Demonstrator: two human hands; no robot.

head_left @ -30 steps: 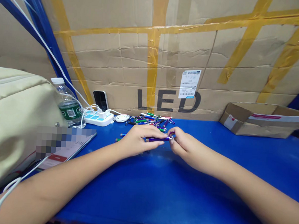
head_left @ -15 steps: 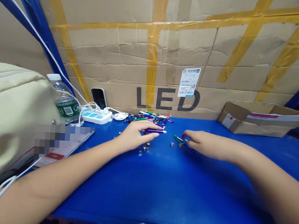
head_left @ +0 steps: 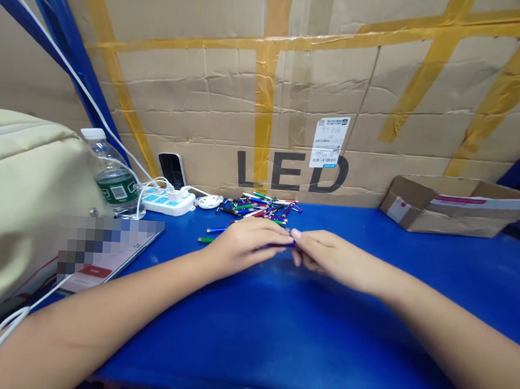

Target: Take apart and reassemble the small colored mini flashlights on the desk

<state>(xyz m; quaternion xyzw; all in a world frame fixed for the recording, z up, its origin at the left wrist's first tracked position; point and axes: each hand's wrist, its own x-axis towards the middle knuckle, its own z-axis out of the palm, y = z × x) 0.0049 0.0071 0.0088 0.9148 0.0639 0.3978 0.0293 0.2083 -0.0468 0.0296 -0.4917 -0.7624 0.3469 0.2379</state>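
My left hand is closed around a slim purple metal tube, shaped like a small penlight, most of it hidden by the fingers. At the tube's right end, my right hand pinches with thumb and fingers, so both hands meet over the blue tabletop. Just left of my left hand, the ends of a green tube and a blue tube show. Behind the hands lies a loose pile of similar coloured tubes, some with clips. Whatever lies under my hands is hidden.
A cardboard tray stands at the back right, before a large taped carton. To the left are a power strip with white cables, a water bottle, a phone and a beige bag.
My right hand has moved left to the end of the purple tube. My left hand has shifted slightly right and nearer. The silver discs and green clip seen earlier are out of sight.
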